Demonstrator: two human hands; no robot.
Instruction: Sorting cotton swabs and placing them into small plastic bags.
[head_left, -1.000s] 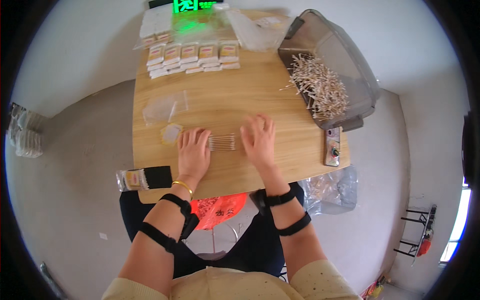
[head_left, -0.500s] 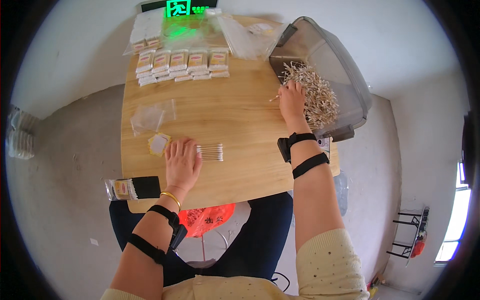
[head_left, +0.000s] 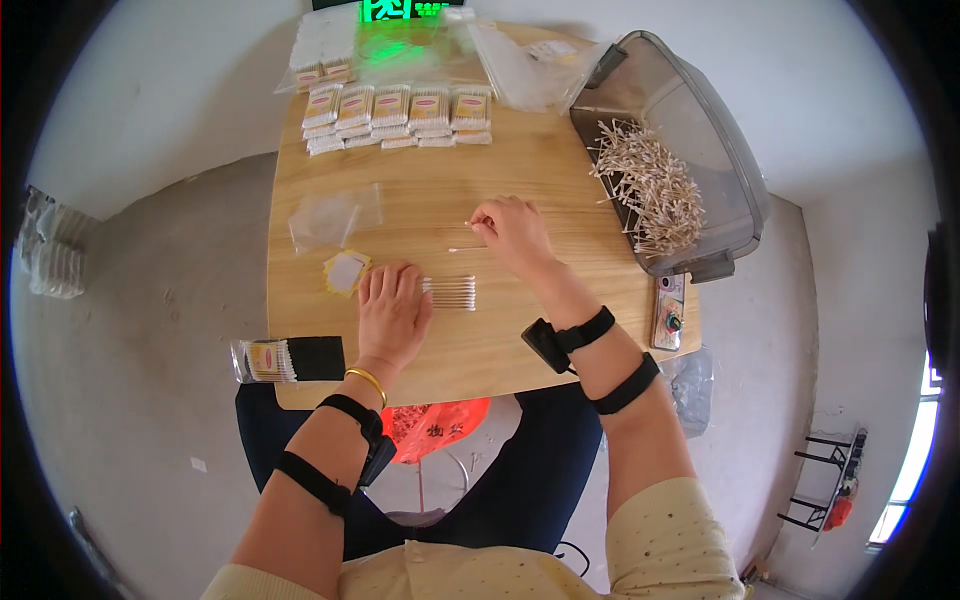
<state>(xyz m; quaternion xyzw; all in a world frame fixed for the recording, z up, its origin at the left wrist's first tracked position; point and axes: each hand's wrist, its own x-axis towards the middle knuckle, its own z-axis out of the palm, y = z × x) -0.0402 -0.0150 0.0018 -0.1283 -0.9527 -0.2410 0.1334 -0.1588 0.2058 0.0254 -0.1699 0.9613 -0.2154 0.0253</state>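
A neat row of cotton swabs [head_left: 454, 293] lies side by side on the table in front of me. My left hand [head_left: 393, 312] rests palm down over their left ends, fingers laid flat. Above and to the right of the row, my right hand [head_left: 514, 236] is closed in a pinch on cotton swabs; one white tip shows by its fingertips, and another swab [head_left: 466, 249] sticks out to the left below them. A grey translucent bin [head_left: 735, 190] on its side at the right holds a heap of loose cotton swabs [head_left: 655, 190].
Packed swab bundles [head_left: 390, 108] stand in stacks at the far left, near plastic bags [head_left: 530, 75]. Yellow-edged cards [head_left: 347, 271] and clear bags [head_left: 335, 217] lie beyond my left hand. A filled pack [head_left: 268, 361] sits on a black pad; a phone [head_left: 668, 312] lies right.
My right hand has come left from the swab heap in the bin to above the row, bringing swabs with it. My left hand stays on the row. The whole view has shifted slightly.
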